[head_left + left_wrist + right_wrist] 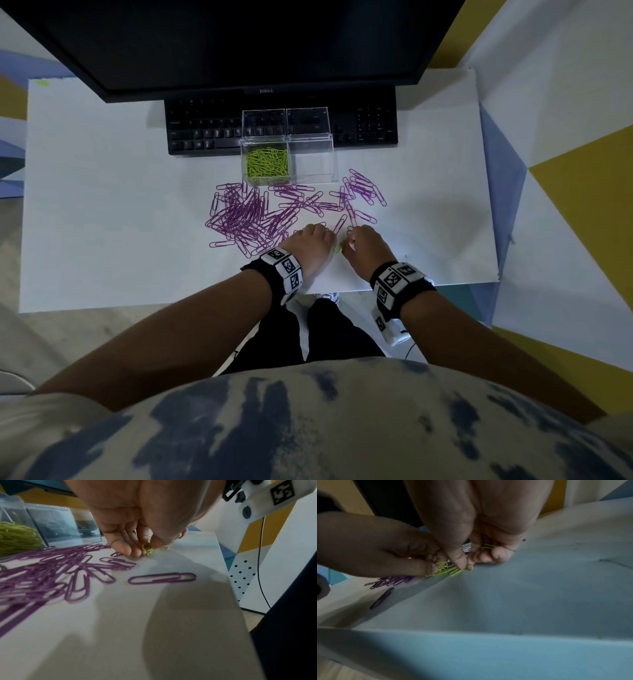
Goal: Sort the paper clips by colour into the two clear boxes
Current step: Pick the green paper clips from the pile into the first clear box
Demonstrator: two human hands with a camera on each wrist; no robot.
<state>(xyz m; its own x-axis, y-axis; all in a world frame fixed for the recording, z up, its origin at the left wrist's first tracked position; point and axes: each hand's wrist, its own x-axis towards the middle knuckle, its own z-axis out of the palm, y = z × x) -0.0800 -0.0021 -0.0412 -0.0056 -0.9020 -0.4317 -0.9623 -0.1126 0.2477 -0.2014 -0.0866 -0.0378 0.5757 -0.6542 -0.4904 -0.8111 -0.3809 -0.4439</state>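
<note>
Two clear boxes stand side by side in front of the keyboard: the left box [265,162] holds green paper clips, the right box [312,161] looks empty. Purple clips [246,216] lie scattered on the white table before them. My left hand [322,238] and right hand [356,240] meet near the table's front edge over a small bunch of green clips [338,250]. The left hand's thumb and fingers pinch that bunch [147,549] against the table. My right hand [467,563] pinches the same bunch [447,570] and keeps another green clip [488,546] under its curled fingers.
A black keyboard [205,130] and a dark monitor [239,44] stand behind the boxes. A single purple clip [162,578] lies apart near my left wrist. The table's front edge [394,286] runs just behind my wrists.
</note>
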